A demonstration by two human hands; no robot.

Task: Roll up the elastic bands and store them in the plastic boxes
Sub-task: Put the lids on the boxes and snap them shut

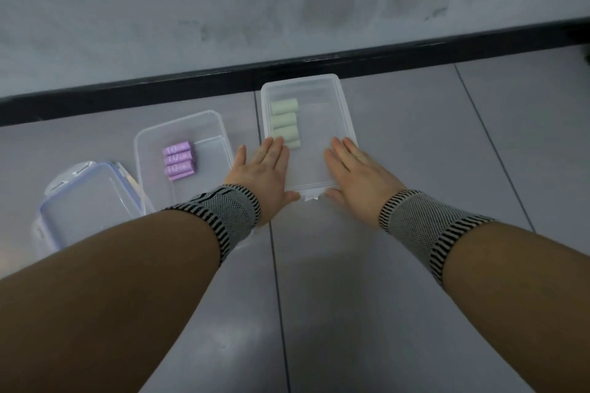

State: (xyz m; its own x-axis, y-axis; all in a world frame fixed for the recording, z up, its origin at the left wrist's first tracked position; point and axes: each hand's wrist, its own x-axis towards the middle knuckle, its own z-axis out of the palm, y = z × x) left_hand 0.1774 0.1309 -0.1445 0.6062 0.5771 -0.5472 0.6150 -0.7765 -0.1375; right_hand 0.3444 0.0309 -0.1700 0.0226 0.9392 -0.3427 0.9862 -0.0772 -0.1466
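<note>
Both hands, left hand (265, 174) and right hand (357, 174), press flat-fingered on the clear box (343, 112) holding green rolls (285, 121); light, slippery plastic, best gripped at its side rims.

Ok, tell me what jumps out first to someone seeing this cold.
Both hands, left hand and right hand, lie flat on the lid of the clear box at centre, green rolls showing inside. Left of it, an open box holds purple rolls. A blue-edged lid lies at far left.
</note>
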